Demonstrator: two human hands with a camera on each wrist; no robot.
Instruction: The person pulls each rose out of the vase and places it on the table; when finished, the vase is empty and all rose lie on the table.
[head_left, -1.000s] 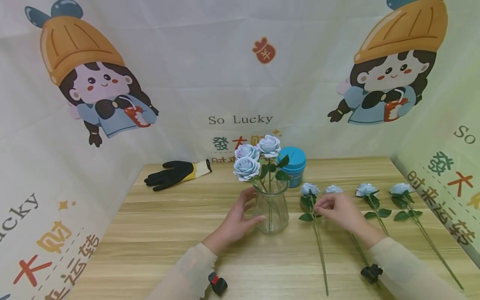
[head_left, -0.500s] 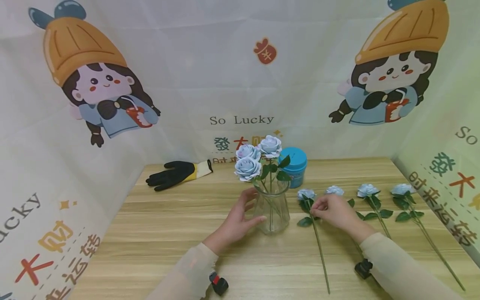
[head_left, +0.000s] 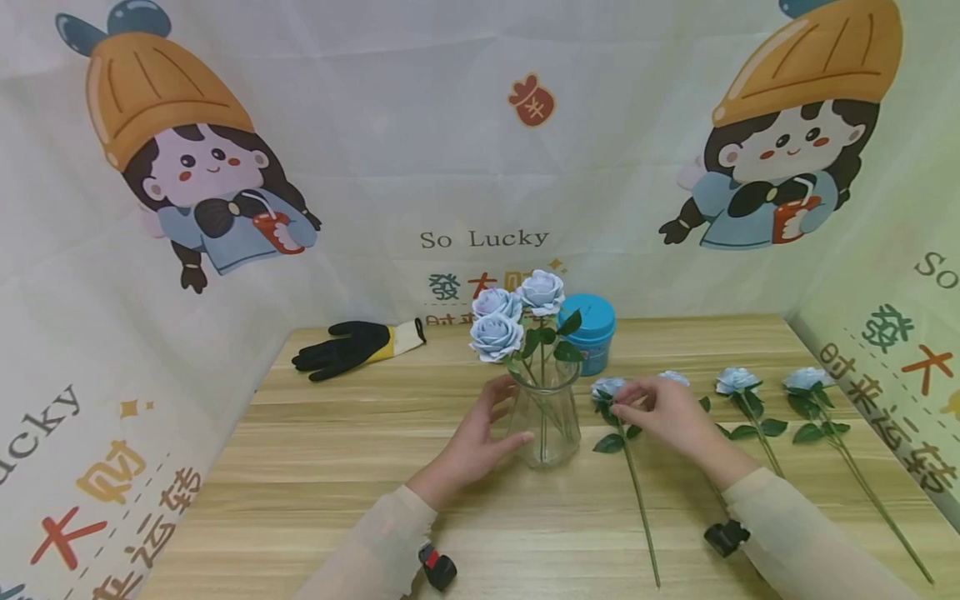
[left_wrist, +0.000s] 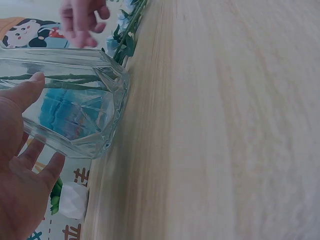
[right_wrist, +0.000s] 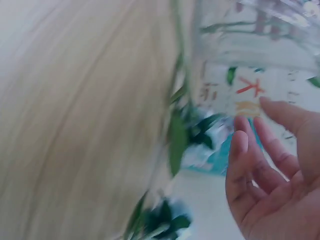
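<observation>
My left hand [head_left: 480, 437] holds a clear glass vase [head_left: 555, 429] from its left side. In the left wrist view the thumb lies across the vase [left_wrist: 112, 75] and the fingers reach round the far side. Several pale blue roses [head_left: 497, 337] with green leaves stand in it. My right hand [head_left: 671, 421] hovers by the closest loose rose [head_left: 606, 388], just right of the vase. In the right wrist view its fingers are loosely bent, with a gap between thumb and forefinger and nothing held. Part of the second loose rose [head_left: 675, 377] is hidden behind this hand.
Two more loose roses [head_left: 737, 381] lie farther right, stems toward the front edge. Behind the vase stands a blue lidded tub [head_left: 588, 333]. A black and yellow work glove [head_left: 345, 350] lies at the back left of the wooden table [head_left: 315, 475]. Printed cloth surrounds it.
My right hand has moved a little to the left. The closest loose rose's bloom has shifted slightly left as well. My left hand and the vase stay in place.
</observation>
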